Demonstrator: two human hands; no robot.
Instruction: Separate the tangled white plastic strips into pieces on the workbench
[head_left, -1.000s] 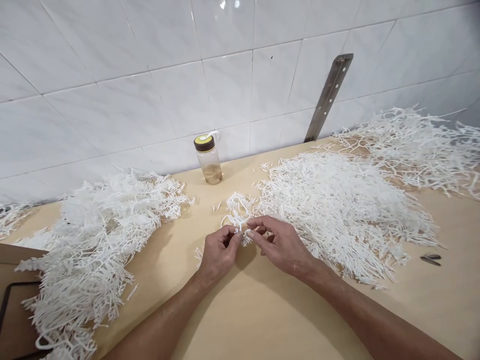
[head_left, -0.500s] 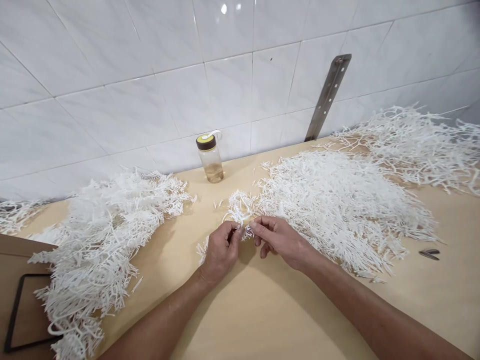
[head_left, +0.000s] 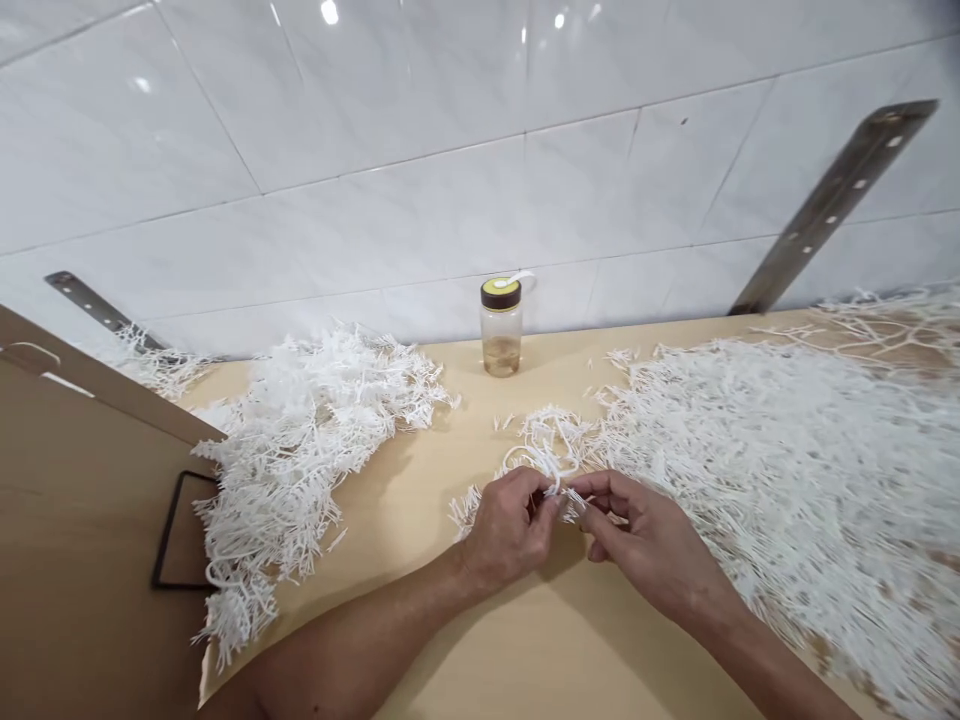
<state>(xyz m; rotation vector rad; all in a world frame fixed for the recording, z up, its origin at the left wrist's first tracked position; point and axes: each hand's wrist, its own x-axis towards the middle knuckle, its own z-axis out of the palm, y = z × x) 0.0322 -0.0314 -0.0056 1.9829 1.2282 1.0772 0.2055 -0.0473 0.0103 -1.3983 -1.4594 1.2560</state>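
Note:
My left hand [head_left: 514, 525] is closed, thumb and forefinger pinching a white plastic strand [head_left: 551, 465] that loops up beyond the fingers. Facing it, my right hand [head_left: 649, 540] pinches a small white branched sprig [head_left: 576, 502] between thumb and forefinger, its other fingers curled loosely. The fingertips of both hands are close together just above the table. Behind them lies a small tangle of white sprigs [head_left: 555, 425], with more sprigs [head_left: 465, 510] showing beside my left hand. Where the strand and the sprig meet is partly covered by the fingers.
A large heap of white sprigs [head_left: 787, 470] covers the right side of the table [head_left: 390, 500]. Another heap [head_left: 322, 400] lies at left beside a brown box [head_left: 90, 520]. A clear bottle [head_left: 501, 335] stands near the tiled wall. A metal bracket [head_left: 832, 210] rises at right.
The view has turned left, so everything sits further right in it and more of the brown box shows. My right fingertips now pinch the sprig close to my left hand.

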